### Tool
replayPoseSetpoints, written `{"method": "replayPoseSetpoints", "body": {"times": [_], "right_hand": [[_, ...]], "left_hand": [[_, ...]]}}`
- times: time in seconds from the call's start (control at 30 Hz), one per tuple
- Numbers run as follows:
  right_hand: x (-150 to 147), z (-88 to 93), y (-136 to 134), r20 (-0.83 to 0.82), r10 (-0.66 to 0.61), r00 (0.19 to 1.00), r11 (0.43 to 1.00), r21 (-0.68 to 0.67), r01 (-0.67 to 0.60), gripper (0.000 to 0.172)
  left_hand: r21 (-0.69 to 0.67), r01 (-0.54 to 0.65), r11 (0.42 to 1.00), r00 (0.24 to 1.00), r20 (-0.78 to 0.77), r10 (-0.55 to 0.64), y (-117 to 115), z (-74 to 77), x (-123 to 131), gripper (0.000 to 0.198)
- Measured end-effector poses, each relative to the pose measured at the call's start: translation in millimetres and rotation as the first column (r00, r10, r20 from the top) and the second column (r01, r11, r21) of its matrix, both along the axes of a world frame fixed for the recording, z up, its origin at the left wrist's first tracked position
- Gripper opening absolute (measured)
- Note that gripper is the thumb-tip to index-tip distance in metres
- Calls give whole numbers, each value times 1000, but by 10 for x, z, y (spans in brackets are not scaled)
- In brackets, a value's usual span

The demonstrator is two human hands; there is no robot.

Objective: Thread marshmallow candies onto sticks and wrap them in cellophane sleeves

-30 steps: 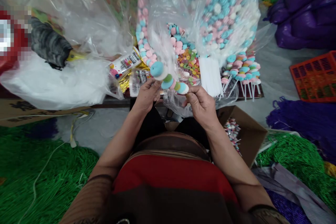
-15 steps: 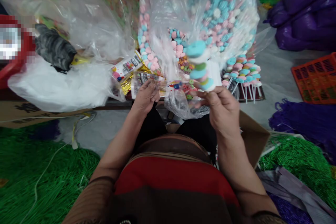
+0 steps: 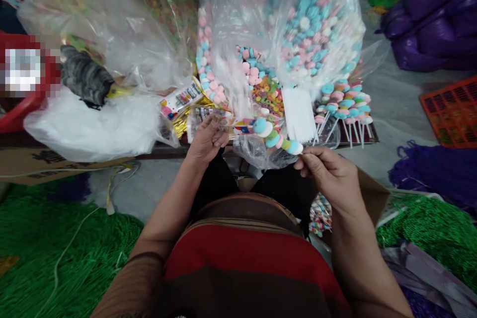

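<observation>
My right hand (image 3: 331, 171) pinches the stick end of a candy skewer (image 3: 274, 137), a row of blue, white, green, pink and yellow soft candies. The skewer points left, tilted slightly up. In my left hand (image 3: 209, 138) is a clear printed bag (image 3: 240, 128), gripped between thumb and fingers. The skewer's blue tip meets the bag's right end; whether it is inside I cannot tell. Behind lie ring candies (image 3: 268, 94) and a stack of white sticks (image 3: 298, 114). Finished-looking candy skewers (image 3: 345, 99) are piled to the right with sticks toward me.
Large clear sacks of pastel candies (image 3: 311, 25) and gummies (image 3: 160, 0) stand at the back. Left are printed packets (image 3: 182, 97), gold ties (image 3: 181, 125), a white plastic bag (image 3: 93, 126) and a grey sleeve (image 3: 85, 74). An orange crate (image 3: 452, 112) and cardboard box (image 3: 372, 189) stand right.
My right hand has lowered the candy skewer from upright to pointing left, its tip now at the bag. My left hand has stayed nearly in place with the bag.
</observation>
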State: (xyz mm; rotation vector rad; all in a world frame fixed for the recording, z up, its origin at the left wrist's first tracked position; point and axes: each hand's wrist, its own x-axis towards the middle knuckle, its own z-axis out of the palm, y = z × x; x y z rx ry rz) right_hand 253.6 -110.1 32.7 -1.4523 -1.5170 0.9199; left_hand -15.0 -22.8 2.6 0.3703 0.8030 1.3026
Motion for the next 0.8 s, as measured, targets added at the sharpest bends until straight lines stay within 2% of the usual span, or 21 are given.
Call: {"method": "replayPoseSetpoints", "body": {"times": [0.23,0.43,0.6,0.8], "right_hand": [[171,144,32,262,48,964,994,82,-72,25],[242,225,53,341,27,940,992,110,-68,23],[282,216,53,376,-31,926,986,164,-33,16],[306,189,69,361,-8,933,990,137,-44,23]], "left_hand": [[24,29,999,990,-140,-25,51,14,-33,34],[65,55,996,983,-176,-42,67,-30,-64,32],[71,6,997,985,-171,6,86,-48,-81,33],[86,43,995,983,-180,-27,87,-62,-87,35]]}}
